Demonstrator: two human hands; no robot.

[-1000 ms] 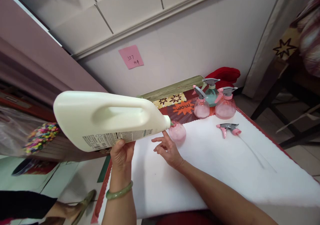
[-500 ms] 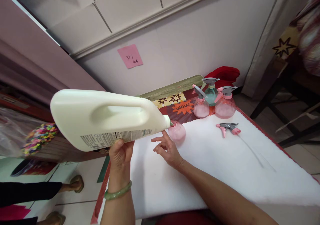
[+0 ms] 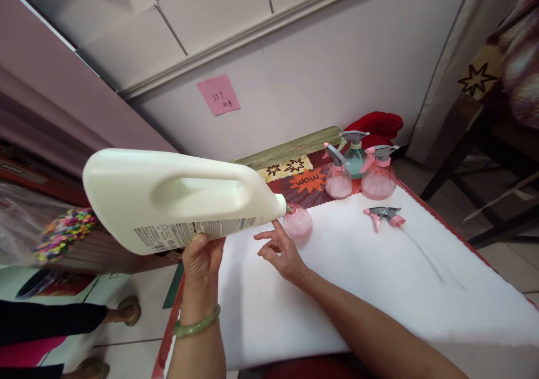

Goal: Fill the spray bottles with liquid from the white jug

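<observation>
My left hand [image 3: 202, 258] grips the underside of a large cream-white jug [image 3: 177, 199], tipped on its side with its spout over the mouth of a small round pink bottle [image 3: 298, 222]. That bottle stands on the white cloth [image 3: 357, 278]. My right hand [image 3: 281, 251] rests beside the pink bottle, fingers spread, one fingertip touching the bottle near the jug's spout. A loose pink and grey spray head [image 3: 385, 215] with a long tube lies on the cloth to the right.
Three spray bottles [image 3: 362, 171], two pink and one teal, stand at the table's far edge by a red cloth [image 3: 377, 125]. A pink note [image 3: 218, 94] sticks to the wall. Another person's legs and sandals [image 3: 105, 317] are on the floor at left.
The jug has risen very slightly at its base end. Both hands stay in place. The other person's feet have shifted on the floor at left.
</observation>
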